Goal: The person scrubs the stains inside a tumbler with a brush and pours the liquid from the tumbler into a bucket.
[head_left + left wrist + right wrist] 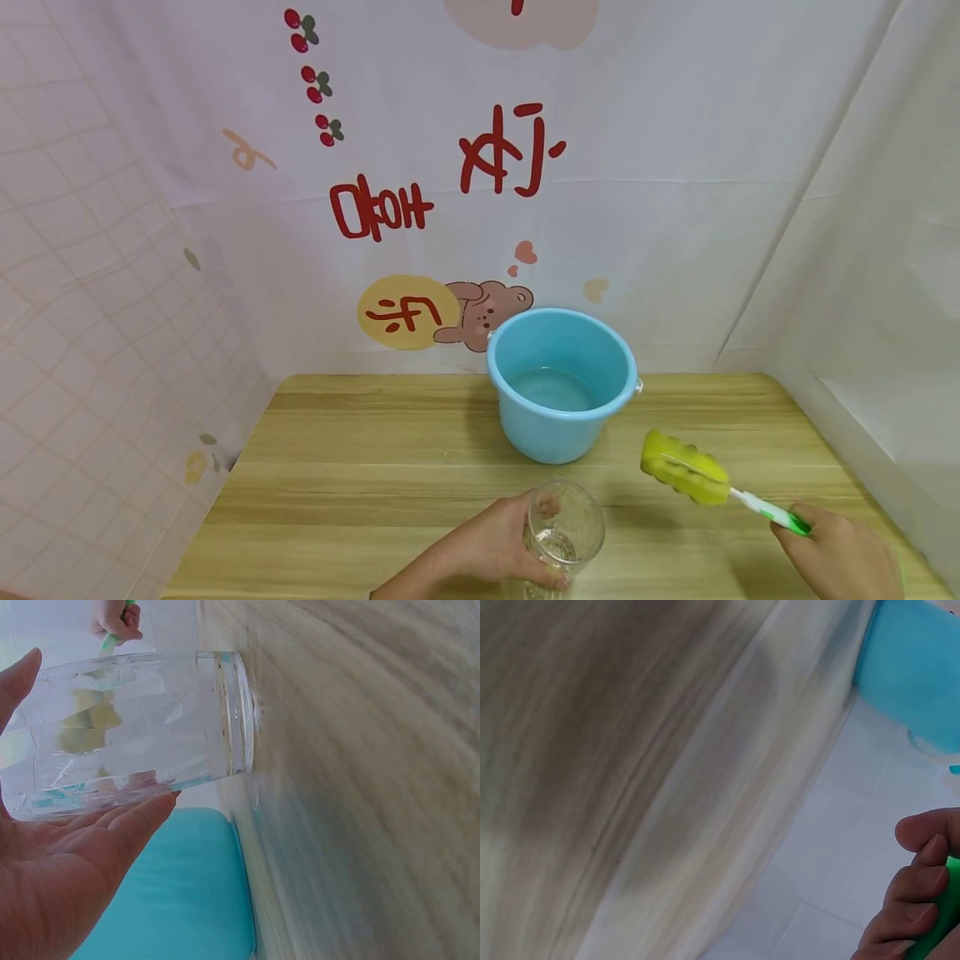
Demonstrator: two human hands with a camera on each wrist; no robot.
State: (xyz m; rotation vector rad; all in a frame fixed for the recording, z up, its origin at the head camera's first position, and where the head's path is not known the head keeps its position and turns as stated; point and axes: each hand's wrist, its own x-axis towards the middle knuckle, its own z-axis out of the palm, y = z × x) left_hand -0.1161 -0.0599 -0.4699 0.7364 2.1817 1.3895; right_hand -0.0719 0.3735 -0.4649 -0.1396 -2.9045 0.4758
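At the far left hung a pale cloth with a grid pattern (67,250), and next to it a white cloth (660,125) rose behind the table (337,467), printed with cherries (317,85), red writing (498,154) and a bear (489,317). The left hand (498,537) came in low over the near part of the wooden table, its thumb and fingers curled round a clear glass (581,521). The glass stood upright with its mouth up, its base down at the tabletop. Beyond the glass, near the table's back edge, sat a blue bucket (555,437), its rim just in front of the bear. To the right, a brush (693,475) with a yellow sponge head was in the air over the table, well apart from the glass. The right hand (843,554), at the far right, held its white and green handle (765,507) in closed fingers, the sponge pointing toward the bucket's side.
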